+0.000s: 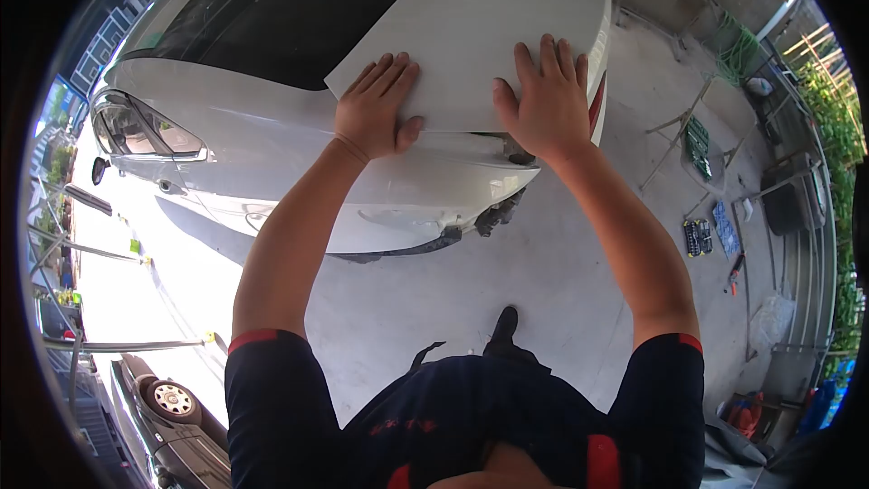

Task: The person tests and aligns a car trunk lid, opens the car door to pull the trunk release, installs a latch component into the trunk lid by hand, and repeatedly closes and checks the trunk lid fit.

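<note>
A white car (262, 118) stands in front of me, its rear corner damaged. Both palms rest on its trunk lid (489, 18). My left hand (376, 109) lies near the lid's corner by the dark rear window (272, 9), fingers stretched out and thumb toward the edge. Farther right, my right hand (548, 104) is spread flat on the lid near the red tail light (597, 104). Neither hand holds anything. Below the lid, the bumper corner (493, 208) is torn, with dark broken material hanging from it.
On the right, a folding chair (715, 118) carries a green tool case (697, 147). An open socket set (698, 237) and an orange-handled tool (735, 273) lie on the concrete floor (579, 281). A dark car (172, 426) is at lower left, near metal poles (136, 345).
</note>
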